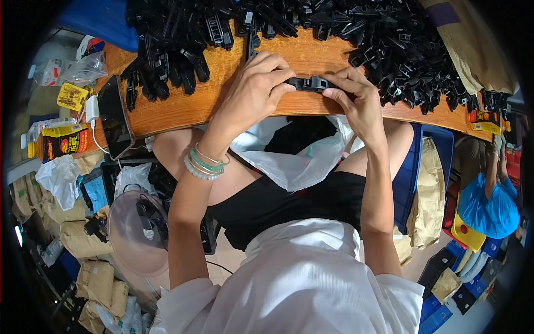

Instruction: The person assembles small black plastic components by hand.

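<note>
Between my two hands, just over the near edge of the wooden table (183, 108), is a small black plastic part (312, 83). My left hand (257, 86) pinches its left end with thumb and fingertips. At its right end the thumb and fingers of my right hand (356, 94) are closed. Behind my left hand a black part (252, 43) lies pointing away from me. Heaped black plastic parts (172, 61) cover the far left of the table. A bigger pile of small black parts (406, 61) fills the right side.
A white plastic bag (289, 167) lies across my lap under the table edge. A brown paper sack (473, 44) leans at the far right. Left of the table are a tablet-like device (114, 122) and a clear plastic tub (133, 234). A blue crate (431, 167) stands by my right knee.
</note>
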`<state>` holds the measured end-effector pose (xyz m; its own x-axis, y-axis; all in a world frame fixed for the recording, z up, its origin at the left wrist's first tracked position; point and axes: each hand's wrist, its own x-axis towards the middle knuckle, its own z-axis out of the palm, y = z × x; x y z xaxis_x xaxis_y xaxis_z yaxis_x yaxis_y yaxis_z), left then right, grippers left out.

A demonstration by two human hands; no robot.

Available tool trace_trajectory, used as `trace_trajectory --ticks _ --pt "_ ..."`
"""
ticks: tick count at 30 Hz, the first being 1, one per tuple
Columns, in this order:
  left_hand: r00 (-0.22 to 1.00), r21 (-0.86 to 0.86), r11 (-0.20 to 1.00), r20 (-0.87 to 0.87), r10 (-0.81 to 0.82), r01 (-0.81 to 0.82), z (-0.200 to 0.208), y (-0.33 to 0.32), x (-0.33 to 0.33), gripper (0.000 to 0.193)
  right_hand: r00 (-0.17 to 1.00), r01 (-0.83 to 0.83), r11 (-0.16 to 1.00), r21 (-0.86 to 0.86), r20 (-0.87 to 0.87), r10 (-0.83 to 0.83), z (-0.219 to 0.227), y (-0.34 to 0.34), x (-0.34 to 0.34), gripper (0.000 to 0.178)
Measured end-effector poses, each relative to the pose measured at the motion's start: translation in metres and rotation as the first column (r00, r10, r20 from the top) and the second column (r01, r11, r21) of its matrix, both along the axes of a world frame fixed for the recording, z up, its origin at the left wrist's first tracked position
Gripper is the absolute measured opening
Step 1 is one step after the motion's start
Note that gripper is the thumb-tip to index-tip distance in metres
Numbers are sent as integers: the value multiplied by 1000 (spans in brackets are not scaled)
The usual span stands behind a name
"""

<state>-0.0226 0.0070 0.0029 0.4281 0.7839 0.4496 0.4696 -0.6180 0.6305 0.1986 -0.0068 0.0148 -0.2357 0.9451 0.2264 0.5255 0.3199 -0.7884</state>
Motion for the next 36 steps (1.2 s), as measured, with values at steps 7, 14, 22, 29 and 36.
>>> trace_trajectory --ticks 7,14,22,29,36 --pt "1000 63 998 19 -24 23 -2 -2 4 19 999 -35 997 75 34 32 0 -2 -19 27" --pt "956 210 934 117 268 -288 7 0 -22 23 999 -20 999 51 -33 21 8 -42 7 21" --pt "967 442 889 -151 205 -119 3 0 -23 20 704 341 767 544 393 -592 -3 -22 19 11" --pt "973 488 870 -158 171 -73 -8 -21 -20 18 762 377 744 552 272 -588 -9 -21 -2 14" --pt "926 262 892 29 375 -370 2 -23 -22 23 742 319 786 530 376 -555 -13 -16 10 16"
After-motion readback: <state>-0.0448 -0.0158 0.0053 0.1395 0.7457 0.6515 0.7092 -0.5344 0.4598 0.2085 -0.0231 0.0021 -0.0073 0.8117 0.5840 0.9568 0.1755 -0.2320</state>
